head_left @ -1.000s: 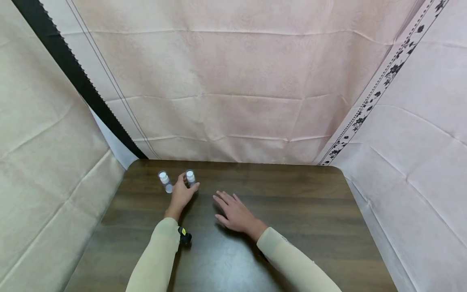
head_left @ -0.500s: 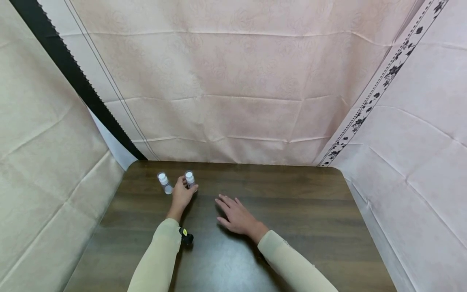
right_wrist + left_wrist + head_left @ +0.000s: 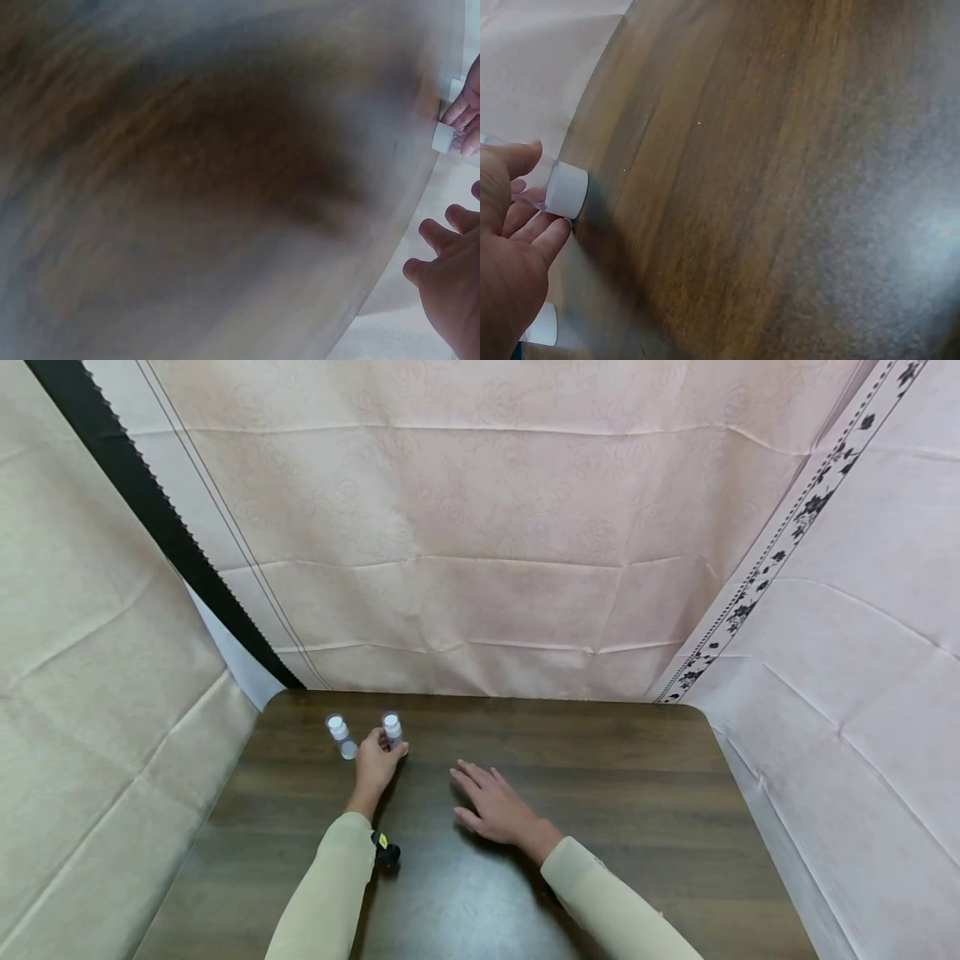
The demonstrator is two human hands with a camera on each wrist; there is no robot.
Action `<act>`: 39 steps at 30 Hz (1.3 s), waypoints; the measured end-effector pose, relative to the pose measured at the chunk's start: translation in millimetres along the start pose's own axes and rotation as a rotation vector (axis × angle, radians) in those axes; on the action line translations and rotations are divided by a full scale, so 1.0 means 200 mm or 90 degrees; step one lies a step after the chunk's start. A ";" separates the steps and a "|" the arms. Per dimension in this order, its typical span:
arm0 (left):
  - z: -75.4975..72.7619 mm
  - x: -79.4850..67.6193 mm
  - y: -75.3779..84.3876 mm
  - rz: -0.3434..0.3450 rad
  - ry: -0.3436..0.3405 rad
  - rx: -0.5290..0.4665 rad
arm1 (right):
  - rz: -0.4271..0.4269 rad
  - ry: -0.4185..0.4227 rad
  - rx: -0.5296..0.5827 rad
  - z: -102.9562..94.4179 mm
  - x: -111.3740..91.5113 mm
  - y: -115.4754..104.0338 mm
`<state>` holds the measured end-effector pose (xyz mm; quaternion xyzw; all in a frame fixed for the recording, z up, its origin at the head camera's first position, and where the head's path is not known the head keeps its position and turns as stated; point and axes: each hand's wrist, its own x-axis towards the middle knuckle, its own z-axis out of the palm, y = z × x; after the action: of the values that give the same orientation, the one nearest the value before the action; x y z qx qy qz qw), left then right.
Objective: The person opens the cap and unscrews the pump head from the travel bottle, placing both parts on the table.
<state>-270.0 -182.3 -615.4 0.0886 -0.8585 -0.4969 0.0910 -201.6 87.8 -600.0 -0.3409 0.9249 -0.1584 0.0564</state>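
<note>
Two small clear bottles with white caps stand near the table's back left. My left hand (image 3: 377, 766) reaches to the right-hand bottle (image 3: 392, 727), its thumb on the near side and fingers on the far side. Seen from the left wrist, the left hand (image 3: 514, 240) curls loosely round this clear bottle, whose white end (image 3: 567, 190) sticks out past the fingers. The other bottle (image 3: 341, 737) stands just left of the hand, touched by nothing visible. My right hand (image 3: 498, 806) hovers palm down over the middle of the table, fingers spread, holding nothing.
The dark wooden table (image 3: 600, 777) has rounded back corners. A pale cloth (image 3: 480, 568) hangs behind its back edge, and more cloth hangs at both sides. A black wrist device (image 3: 386, 853) is worn at the left cuff.
My left hand stays at the right-hand bottle, drawn very slightly toward me. My right hand has drifted a little to the right and nearer. Both bottles stay in place.
</note>
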 end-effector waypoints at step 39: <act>0.22 -0.29 0.28 0.163 -0.045 -0.004 | 0.034 0.120 0.027 -0.22 -0.24 0.14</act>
<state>-227.4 -102.9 -592.0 -0.0393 -0.8639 -0.4866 0.1239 -191.4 151.0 -568.8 -0.2986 0.9313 -0.2079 -0.0195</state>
